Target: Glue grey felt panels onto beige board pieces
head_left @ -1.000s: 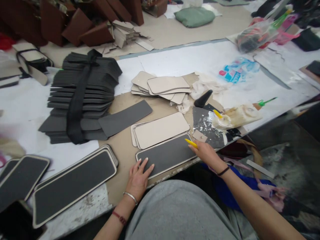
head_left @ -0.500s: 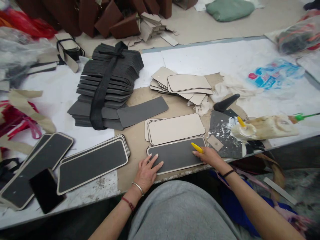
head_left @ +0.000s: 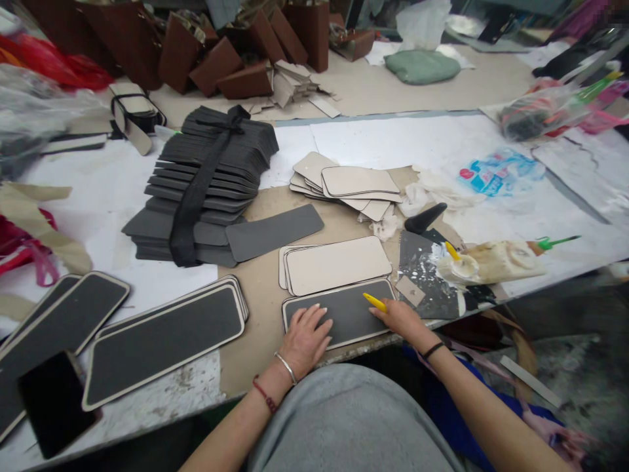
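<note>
Left hand (head_left: 305,337) flat, fingers spread on dark panel (head_left: 344,311), near tabletop (head_left: 162,400) edge; right hand (head_left: 393,316) grips yellow tool (head_left: 375,302) at its right end. Beige stack (head_left: 339,265) hugs far side.

A black phone (head_left: 52,403) lies near the left front edge of the table (head_left: 179,387). Along the left side are pink ribbons (head_left: 44,262), a beige strip (head_left: 49,226), clear plastic (head_left: 39,108) and, behind it, red plastic (head_left: 63,64). Brown boxes (head_left: 216,65) crowd the far left, some tilted, with pale scraps (head_left: 289,84) beside them. Farther right sit 1 green pouch (head_left: 421,67) and, just behind it, 1 white bag (head_left: 423,25). A blue-printed wrapper (head_left: 498,172) lies crumpled on white paper (head_left: 358,141), near a clear bag (head_left: 525,119) with dark and red contents. Below the table's right side is blue cloth (head_left: 459,401).
</note>
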Motion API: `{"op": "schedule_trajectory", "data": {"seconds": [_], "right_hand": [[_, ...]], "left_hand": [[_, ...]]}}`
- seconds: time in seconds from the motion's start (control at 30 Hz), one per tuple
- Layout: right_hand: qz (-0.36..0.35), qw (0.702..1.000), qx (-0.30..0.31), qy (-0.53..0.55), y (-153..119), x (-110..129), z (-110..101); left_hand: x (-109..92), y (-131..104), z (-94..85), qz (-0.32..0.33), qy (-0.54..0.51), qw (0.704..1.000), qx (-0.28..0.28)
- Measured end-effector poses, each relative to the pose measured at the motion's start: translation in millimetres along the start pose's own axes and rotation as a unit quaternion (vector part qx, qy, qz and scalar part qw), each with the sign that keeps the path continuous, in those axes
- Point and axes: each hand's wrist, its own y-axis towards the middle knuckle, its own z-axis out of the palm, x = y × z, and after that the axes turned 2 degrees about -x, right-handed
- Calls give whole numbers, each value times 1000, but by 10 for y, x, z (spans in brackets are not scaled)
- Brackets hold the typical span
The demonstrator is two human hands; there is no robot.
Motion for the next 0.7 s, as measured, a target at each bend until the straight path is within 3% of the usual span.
{"op": "schedule_trajectory", "data": {"seconds": [0.13,0.33,0.7], "right_hand": [[-1,1000,-1,1,2,4,6],[-4,1000,0,-8,-14,28,-27],[-3,1000,0,15,-125,79,-122]], "left_hand": [[26,118,187,74,-2,995,63],[109,91,301,79,6,992,94],[182,80,389,118,34,991,54]]}}
